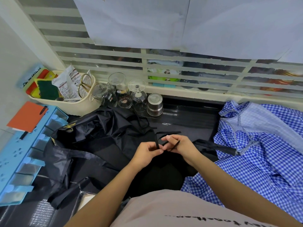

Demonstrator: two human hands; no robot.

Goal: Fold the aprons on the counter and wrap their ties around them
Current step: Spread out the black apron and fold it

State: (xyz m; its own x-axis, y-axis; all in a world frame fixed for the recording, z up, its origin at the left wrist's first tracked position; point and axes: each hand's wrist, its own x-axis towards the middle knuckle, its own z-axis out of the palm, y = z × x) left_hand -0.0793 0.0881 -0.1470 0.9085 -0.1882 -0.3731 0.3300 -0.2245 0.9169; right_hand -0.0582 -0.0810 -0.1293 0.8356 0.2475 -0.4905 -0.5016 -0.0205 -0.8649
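A folded black apron point(157, 174) lies on the dark counter right in front of me, its shape hard to tell from the dark top. My left hand point(146, 153) pinches one thin black tie point(157, 141) above it. My right hand point(180, 145) pinches the other tie strand point(174, 145). The two hands are almost touching over the bundle. A crumpled black apron point(101, 133) with a yellow emblem lies to the left. A blue-and-white checked apron point(259, 153) lies rumpled on the right.
Upturned glasses point(120, 91) and a steel cup point(155, 104) stand at the back by the window grille. A cream basket point(77, 104) with sponges, packets and scissors sits back left. A blue drawer organiser point(19, 161) with an orange notebook point(27, 116) lines the left edge.
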